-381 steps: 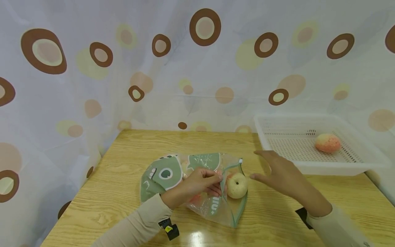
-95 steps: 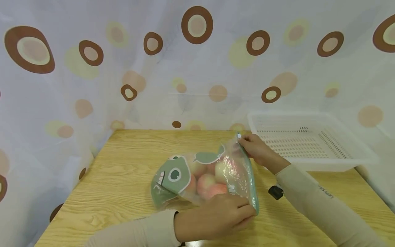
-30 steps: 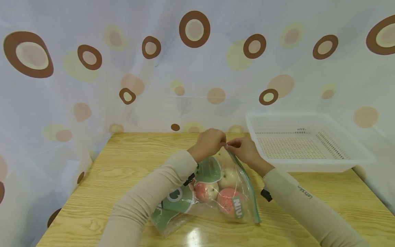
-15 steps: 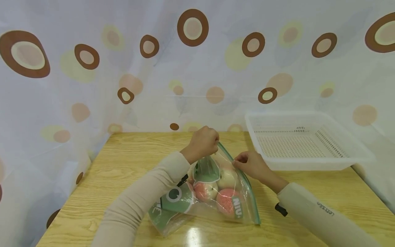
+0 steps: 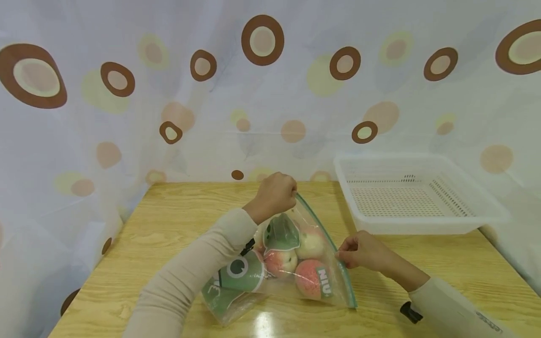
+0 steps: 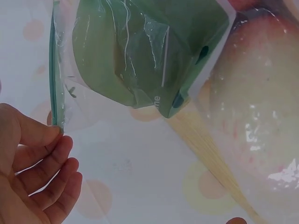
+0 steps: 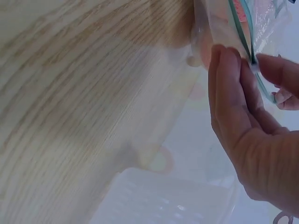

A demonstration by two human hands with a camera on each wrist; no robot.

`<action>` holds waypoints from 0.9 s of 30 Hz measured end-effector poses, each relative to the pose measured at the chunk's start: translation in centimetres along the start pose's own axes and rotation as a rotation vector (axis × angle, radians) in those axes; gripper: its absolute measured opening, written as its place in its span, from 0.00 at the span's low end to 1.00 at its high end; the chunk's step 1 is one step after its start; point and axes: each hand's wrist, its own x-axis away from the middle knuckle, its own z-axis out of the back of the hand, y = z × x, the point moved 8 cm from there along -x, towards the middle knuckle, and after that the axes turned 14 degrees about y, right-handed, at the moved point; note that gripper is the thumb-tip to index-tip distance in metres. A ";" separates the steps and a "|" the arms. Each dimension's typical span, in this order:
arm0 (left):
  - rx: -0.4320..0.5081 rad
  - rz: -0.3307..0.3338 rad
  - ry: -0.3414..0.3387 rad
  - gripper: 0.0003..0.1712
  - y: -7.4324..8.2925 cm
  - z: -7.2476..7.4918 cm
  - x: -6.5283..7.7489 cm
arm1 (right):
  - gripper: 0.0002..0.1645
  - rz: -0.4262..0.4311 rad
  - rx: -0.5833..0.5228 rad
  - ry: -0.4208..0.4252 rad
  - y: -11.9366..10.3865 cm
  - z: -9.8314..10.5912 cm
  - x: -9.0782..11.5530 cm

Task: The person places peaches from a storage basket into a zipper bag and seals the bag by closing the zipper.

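Note:
A clear zip bag (image 5: 281,284) with green cartoon print lies on the table, several peach-like fruits (image 5: 312,279) inside it. My left hand (image 5: 274,196) holds up the far end of its green zip (image 5: 316,218); in the left wrist view, thumb and forefinger pinch the zip's tip (image 6: 56,93), the other fingers loosely bent. My right hand (image 5: 367,253) is partway along the zip, toward the near end. In the right wrist view, its thumb and fingers pinch the small pale slider (image 7: 254,66), with the zip's two green strips parted on one side of it.
A white perforated basket (image 5: 431,225) stands at the back right, beyond my right hand. Wooden tabletop (image 5: 169,211) extends around the bag. A patterned curtain (image 5: 296,94) hangs behind the table.
The last fruit left the basket between the two oldest frames. Over the last second, my right hand slid from the zip's far end toward its near end, while my left kept holding the far end.

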 end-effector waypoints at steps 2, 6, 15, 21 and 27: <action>-0.008 0.005 -0.003 0.24 -0.1 0.1 0.0 | 0.11 -0.011 -0.013 -0.044 0.4 -0.3 0.5; -0.043 0.021 0.007 0.24 -0.8 0.5 -0.1 | 0.11 -0.014 -0.017 -0.153 1.4 -1.1 1.6; -0.024 0.071 0.006 0.24 -1.9 1.0 0.0 | 0.11 -0.027 -0.079 -0.266 2.6 -1.3 3.1; 0.003 0.058 -0.028 0.18 -2.8 0.6 0.7 | 0.10 0.002 -0.094 -0.302 2.2 -1.6 2.9; 0.066 0.093 -0.168 0.13 -5.3 -0.1 2.9 | 0.08 -0.076 -0.135 -0.257 3.0 -1.3 2.3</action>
